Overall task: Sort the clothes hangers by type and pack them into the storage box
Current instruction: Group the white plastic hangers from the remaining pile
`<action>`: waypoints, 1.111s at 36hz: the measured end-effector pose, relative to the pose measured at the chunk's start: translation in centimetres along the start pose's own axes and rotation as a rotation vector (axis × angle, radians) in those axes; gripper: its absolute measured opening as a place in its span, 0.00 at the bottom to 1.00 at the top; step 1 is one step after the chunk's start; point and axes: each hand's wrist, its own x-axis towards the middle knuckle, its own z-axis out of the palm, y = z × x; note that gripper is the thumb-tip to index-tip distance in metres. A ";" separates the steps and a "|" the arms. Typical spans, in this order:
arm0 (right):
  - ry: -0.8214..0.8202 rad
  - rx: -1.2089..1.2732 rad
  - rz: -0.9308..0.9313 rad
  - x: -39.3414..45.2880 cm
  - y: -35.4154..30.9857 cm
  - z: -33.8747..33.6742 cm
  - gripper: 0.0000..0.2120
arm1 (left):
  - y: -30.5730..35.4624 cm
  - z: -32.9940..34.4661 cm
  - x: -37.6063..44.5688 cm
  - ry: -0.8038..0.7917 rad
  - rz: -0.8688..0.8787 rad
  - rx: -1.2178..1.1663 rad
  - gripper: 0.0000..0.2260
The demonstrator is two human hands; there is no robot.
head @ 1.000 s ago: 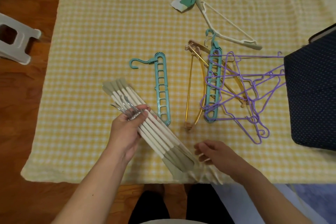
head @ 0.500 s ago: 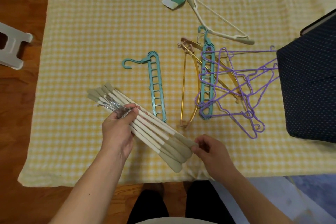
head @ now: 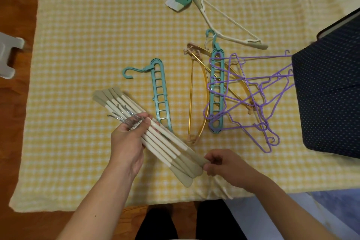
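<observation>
A yellow-and-white checked cloth [head: 81, 35] covers the floor. At its right edge stands a dark navy fabric storage box with small pale dots [head: 331, 99]. Left of the box lies a tangle of purple wire hangers [head: 257, 93], hooks toward the near edge, overlapping gold metal hangers [head: 196, 99] and one teal plastic slotted multi-hanger [head: 216, 91] whose long axis runs near-to-far. A second teal slotted multi-hanger [head: 160, 97] lies apart to the left, hook pointing left. A bundle of cream hangers with grey-beige tips [head: 155, 138] runs diagonally from far left to near right, metal hooks pointing left. The left hand [head: 128, 142] wraps its fingers round the bundle's middle at the hooks; the right hand [head: 224, 163] pinches the near-right tips.
</observation>
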 end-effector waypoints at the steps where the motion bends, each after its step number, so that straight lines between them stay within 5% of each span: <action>1: -0.024 -0.050 0.006 0.4 -0.6 -0.7 0.01 | 0.1 0.4 0.2 -0.007 0.005 0.013 0.07; 4: 0.071 -0.148 -0.046 2.4 -2.4 -3.8 0.04 | 0.3 1.4 0.9 -0.032 0.026 0.043 0.06; 10: 0.662 -0.287 -0.175 9.8 -7.8 -13.8 0.08 | 1.2 3.4 2.6 -0.077 0.075 0.068 0.08; 14: 0.814 -0.516 -0.172 15.1 -11.1 -20.7 0.13 | 1.8 4.8 3.9 -0.087 0.085 0.113 0.09; 25: 0.395 -1.293 0.251 25.0 -11.2 -29.3 0.18 | 1.7 4.6 5.1 -0.070 0.095 0.127 0.07; 35: 0.339 -1.303 0.257 28.7 -10.0 -32.0 0.21 | 1.2 4.6 4.1 -0.034 0.067 0.145 0.08; 40: 0.528 -1.217 0.145 25.8 -12.0 -29.1 0.24 | 0.9 4.2 4.0 -0.019 0.087 0.155 0.08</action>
